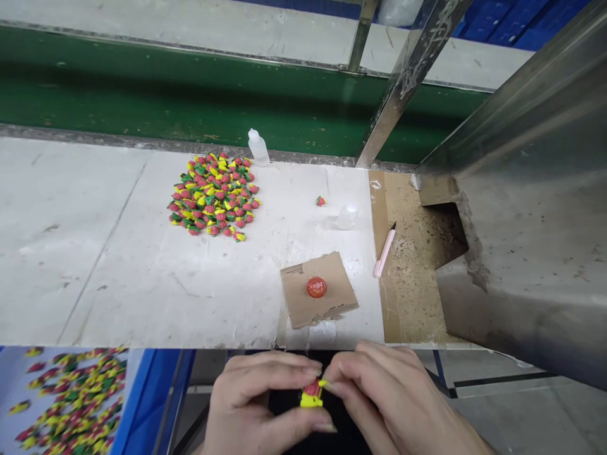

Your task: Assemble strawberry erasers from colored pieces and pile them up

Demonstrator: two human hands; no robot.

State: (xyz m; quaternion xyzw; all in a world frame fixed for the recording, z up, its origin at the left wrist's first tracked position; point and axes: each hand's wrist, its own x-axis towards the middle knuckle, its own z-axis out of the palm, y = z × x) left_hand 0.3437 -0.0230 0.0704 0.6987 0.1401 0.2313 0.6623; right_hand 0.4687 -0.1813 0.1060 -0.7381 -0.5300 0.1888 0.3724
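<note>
Left hand (251, 398) and right hand (389, 398) come together low in the view, pinching between their fingertips a small red-and-yellow strawberry-shaped piece (312, 395). Its long axis stands roughly upright in the view: the yellow base is at the bottom, the red body above it points toward the bench, and a yellow tip juts right against the right forefinger. The hands are just below the straight front edge of the white stone-topped bench (142, 253), above a dark surface, with open room to either side of them.

On the bench, a flat square of brown cardboard (339, 300) carrying a round orange-red plastic lid (316, 287) lies nearest the hands. Farther right, a slim pink craft knife (384, 253) rests on a tan, speckled board strip (408, 284). A single red strawberry piece (321, 201) sits alone beside a small clear plastic cup (347, 217). Farther back, a heap of red, green and yellow strawberry pieces (213, 196) lies near a clear plastic dropper bottle (258, 148). More pieces fill a blue-rimmed tray (71, 398) at lower left.
</note>
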